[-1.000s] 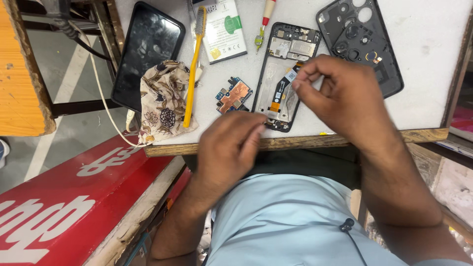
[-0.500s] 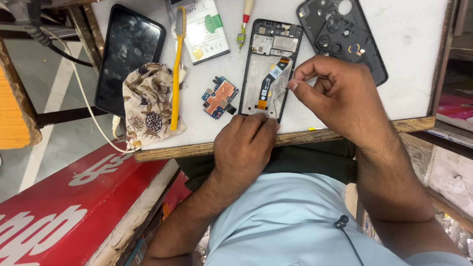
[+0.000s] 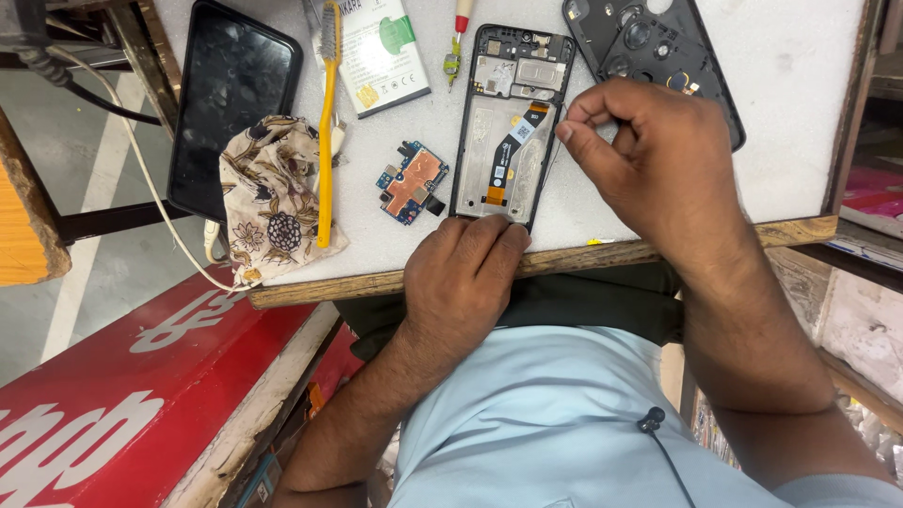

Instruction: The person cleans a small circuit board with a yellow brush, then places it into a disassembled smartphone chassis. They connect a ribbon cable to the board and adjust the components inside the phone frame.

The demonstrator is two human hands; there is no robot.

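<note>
An opened black phone frame with an orange flex cable lies on the white table. My left hand rests at the table's front edge, its curled fingers pressing on the frame's lower end. Beside the frame's upper right edge, my right hand has thumb and forefinger pinched together. They seem to hold a thin tool that runs down along the frame's side, though it is hard to make out.
Left of the frame lie a small circuit board, a yellow toothbrush, a patterned cloth, a black screen panel and a battery. A screwdriver and black back cover lie behind. A red bench stands lower left.
My right hand has lifted off the frame's middle and moved to its upper right edge. My left hand stays at the frame's lower end. The view has shifted slightly.
</note>
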